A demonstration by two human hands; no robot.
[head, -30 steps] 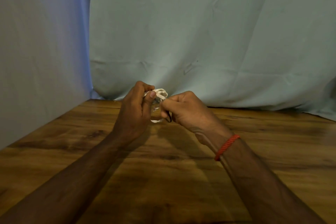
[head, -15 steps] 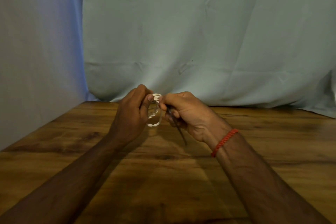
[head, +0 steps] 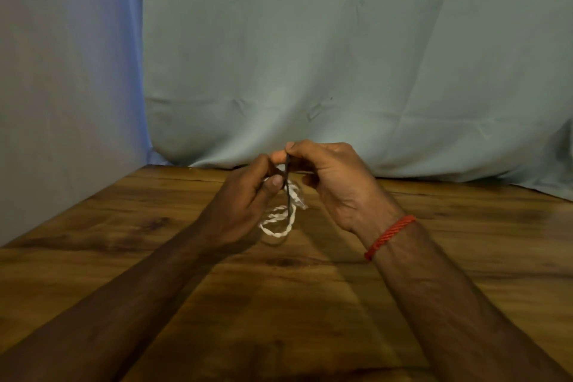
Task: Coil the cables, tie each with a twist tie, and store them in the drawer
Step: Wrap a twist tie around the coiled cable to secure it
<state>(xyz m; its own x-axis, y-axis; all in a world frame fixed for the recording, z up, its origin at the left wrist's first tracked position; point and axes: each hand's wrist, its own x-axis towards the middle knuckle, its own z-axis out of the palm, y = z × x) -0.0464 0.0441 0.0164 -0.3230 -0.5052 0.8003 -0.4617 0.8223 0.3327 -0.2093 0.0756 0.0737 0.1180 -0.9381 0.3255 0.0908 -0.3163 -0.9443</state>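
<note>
One white cable (head: 277, 224), twisted like rope and wound into a small loose coil, is held in the air just above the wooden surface (head: 310, 304), about in the middle of the scene. Its long axis leans from 7 o'clock up towards 1 o'clock, with the lower loop hanging free. One thin dark twist tie (head: 288, 195) crosses the coil, standing nearly straight from 12 to 6 o'clock. The left hand (head: 245, 208), at the coil's 9 o'clock, grips the cable, fingers curled and thumb pressed beside the tie. The right hand (head: 335, 183), at 2 o'clock, pinches the tie's top end. One red bracelet (head: 389, 237) circles the right wrist. Pale cloth (head: 310, 56) hangs behind.
</note>
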